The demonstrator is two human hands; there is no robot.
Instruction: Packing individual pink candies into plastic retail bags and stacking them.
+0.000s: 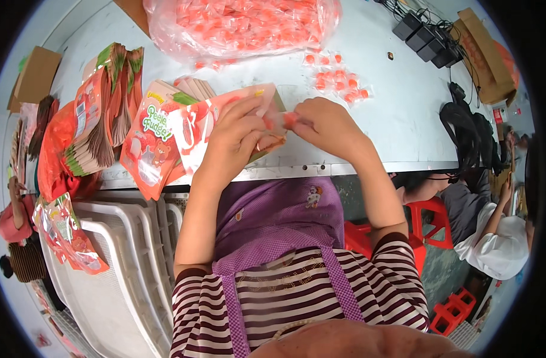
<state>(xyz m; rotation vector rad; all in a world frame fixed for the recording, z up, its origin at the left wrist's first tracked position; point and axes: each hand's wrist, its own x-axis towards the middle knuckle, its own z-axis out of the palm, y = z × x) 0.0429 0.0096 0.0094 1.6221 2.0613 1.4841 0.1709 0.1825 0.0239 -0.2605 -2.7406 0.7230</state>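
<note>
My left hand [234, 134] grips a pink-and-white printed candy pouch [192, 136] near the table's front edge, its fingers curled around one end. Close beside it, my right hand [332, 128] pinches a small red candy in a clear wrapper [289, 119] between thumb and fingertips. The candy is at the pouch's right end; whether it is partly inside I cannot tell. Several loose wrapped candies [338, 80] lie just beyond my right hand. Flat printed pouches [150, 140] are stacked to the left of my left hand, reaching over the table edge.
A large clear bag of wrapped candies [243, 27] stands at the back. Bundled pouches [103, 110] are at left, above white plastic trays [97, 256]. Black adapters [425, 36] and dark straps [463, 128] lie at right. Red stools [431, 218] and a seated person are beyond the right edge.
</note>
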